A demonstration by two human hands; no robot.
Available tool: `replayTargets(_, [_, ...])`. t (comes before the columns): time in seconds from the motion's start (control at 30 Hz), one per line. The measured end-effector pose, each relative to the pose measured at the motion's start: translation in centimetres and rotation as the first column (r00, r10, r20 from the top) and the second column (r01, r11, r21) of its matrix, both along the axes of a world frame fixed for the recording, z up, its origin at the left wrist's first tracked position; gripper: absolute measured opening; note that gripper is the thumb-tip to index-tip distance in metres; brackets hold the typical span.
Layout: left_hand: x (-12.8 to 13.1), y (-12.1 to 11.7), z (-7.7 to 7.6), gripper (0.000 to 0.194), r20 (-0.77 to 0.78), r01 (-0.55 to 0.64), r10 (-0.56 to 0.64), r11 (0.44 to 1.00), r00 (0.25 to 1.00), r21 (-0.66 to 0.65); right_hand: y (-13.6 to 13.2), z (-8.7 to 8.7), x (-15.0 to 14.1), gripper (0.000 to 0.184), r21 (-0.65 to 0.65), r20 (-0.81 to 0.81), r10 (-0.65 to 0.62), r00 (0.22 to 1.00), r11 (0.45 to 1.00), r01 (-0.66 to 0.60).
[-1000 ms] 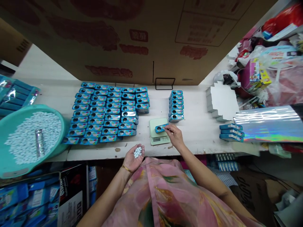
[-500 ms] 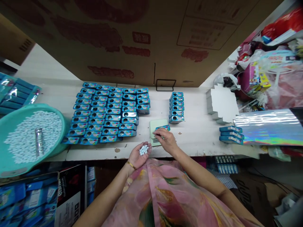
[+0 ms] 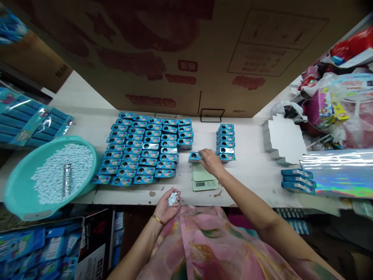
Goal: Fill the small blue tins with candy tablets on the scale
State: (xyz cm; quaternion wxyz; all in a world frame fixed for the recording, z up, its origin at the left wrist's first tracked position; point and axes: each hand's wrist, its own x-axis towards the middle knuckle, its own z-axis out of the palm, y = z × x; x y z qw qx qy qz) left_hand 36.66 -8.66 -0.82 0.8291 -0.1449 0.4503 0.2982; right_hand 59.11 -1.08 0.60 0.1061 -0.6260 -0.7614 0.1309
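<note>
My left hand (image 3: 166, 206) is cupped palm up near the table's front edge, cradling a small heap of pale tablets (image 3: 173, 198). My right hand (image 3: 211, 160) grips the right end of a small blue tin (image 3: 194, 156) with a dark round opening on its top. The tin is at the back edge of the pale green kitchen scale (image 3: 204, 184); whether it touches the scale I cannot tell. Left of it stand tight rows of similar blue tins (image 3: 133, 158), and a single column of them (image 3: 226, 139) is to the right of my hand.
A turquoise basin (image 3: 91, 177) of pale tablets, with a shiny metal tube (image 3: 67, 179) on them, stands at left. A large cardboard box (image 3: 163, 42) fills the back. White card (image 3: 284, 138), three blue tins (image 3: 297, 180) and piled bags (image 3: 354, 112) are at right.
From pinching over the scale, my right hand has come to grip the tin and shift it to the scale's back edge. My left hand has curled more around the tablets. The view has shifted.
</note>
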Motion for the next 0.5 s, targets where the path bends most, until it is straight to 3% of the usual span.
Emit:
replayTargets(0.13, [-1.5, 0.0, -0.1, 0.019, -0.048, -0.064, 0.064, 0.998, 0.997, 0.004, 4.1, -1.6, -3.8, 0.036, 0.015, 0.006, -0.024, 1.000, 1.000, 0.024])
replayTargets(0.23, [-2.2, -0.1, -0.4, 0.018, -0.053, -0.065, 0.066, 0.998, 0.996, 0.007, 4.2, -3.1, -4.2, 0.035, 0.030, -0.012, -0.041, 0.999, 0.999, 0.041])
replayTargets(0.4, [-0.9, 0.7, -1.2, 0.012, -0.058, 0.058, -0.055, 0.997, 0.997, 0.049, -1.1, -2.1, 1.9, 0.025, 0.181, 0.000, -0.138, 0.990, 0.974, 0.135])
replayTargets(0.5, [1.6, 2.3, -2.3, 0.007, -0.140, 0.188, -0.170, 0.974, 0.975, 0.126, -3.9, -1.2, 5.8, 0.020, 0.139, 0.162, -0.219, 0.962, 0.970, 0.198])
